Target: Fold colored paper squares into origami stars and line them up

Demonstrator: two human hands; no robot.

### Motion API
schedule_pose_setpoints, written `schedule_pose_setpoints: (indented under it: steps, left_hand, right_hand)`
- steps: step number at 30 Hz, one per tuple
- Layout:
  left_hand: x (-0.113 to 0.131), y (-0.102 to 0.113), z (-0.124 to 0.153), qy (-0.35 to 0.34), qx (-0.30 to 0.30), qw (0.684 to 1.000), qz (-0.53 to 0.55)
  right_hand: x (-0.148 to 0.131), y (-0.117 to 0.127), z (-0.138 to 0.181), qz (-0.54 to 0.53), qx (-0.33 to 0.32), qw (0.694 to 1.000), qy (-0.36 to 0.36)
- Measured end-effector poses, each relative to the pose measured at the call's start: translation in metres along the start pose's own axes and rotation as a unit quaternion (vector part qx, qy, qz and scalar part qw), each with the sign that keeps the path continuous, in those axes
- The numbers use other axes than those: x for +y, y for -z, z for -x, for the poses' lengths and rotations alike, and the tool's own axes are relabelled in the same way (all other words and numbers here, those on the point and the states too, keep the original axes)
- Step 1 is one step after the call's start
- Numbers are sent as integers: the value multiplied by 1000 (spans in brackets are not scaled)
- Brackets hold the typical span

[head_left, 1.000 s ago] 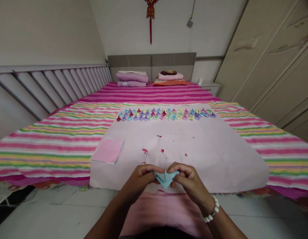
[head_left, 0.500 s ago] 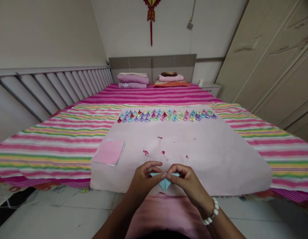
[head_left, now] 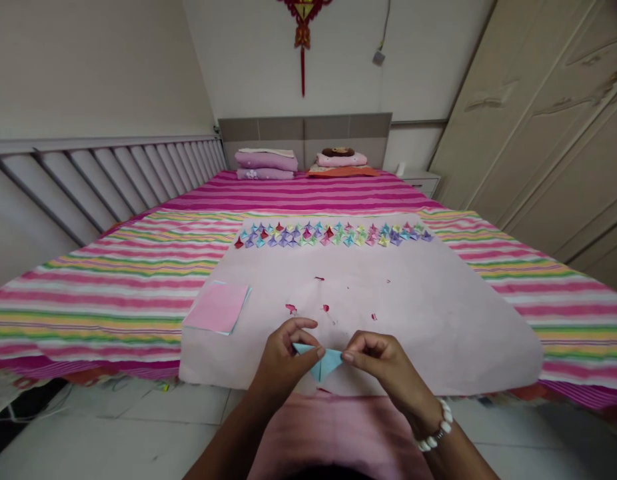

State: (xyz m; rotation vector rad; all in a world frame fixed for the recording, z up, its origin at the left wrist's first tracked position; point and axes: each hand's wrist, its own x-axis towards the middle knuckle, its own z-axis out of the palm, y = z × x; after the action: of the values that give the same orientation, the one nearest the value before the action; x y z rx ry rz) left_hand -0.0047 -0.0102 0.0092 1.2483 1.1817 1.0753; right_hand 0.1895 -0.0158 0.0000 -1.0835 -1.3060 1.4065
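Note:
My left hand (head_left: 284,357) and my right hand (head_left: 381,360) both pinch a small light-blue folded paper (head_left: 322,362) just above the near edge of a large pale pink sheet (head_left: 413,313) spread on the bed. The paper forms a downward-pointing triangle between my fingertips. A white bead bracelet (head_left: 435,433) sits on my right wrist. Several small coloured folded paper pieces (head_left: 333,234) lie in a row along the far edge of the sheet.
A stack of pink square papers (head_left: 217,307) lies to the left on the sheet. The bed has a striped cover (head_left: 113,280), with folded bedding and pillows (head_left: 266,163) at the headboard. A slatted rail runs along the left, wardrobe doors (head_left: 553,127) along the right.
My hands have drawn slightly apart and the blue paper now shows wider between them. The view has shifted a little downward.

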Motion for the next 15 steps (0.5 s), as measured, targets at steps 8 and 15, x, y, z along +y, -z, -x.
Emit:
schedule_pose_setpoints:
  steps: [8, 15]
  left_hand:
    - [7, -4, 1, 21, -98, 995, -22]
    - [7, -3, 1, 20, -92, 996, -13]
  right_hand:
    - [-14, 1, -2, 58, -51, 997, 28]
    - [1, -13, -5, -33, -63, 997, -41]
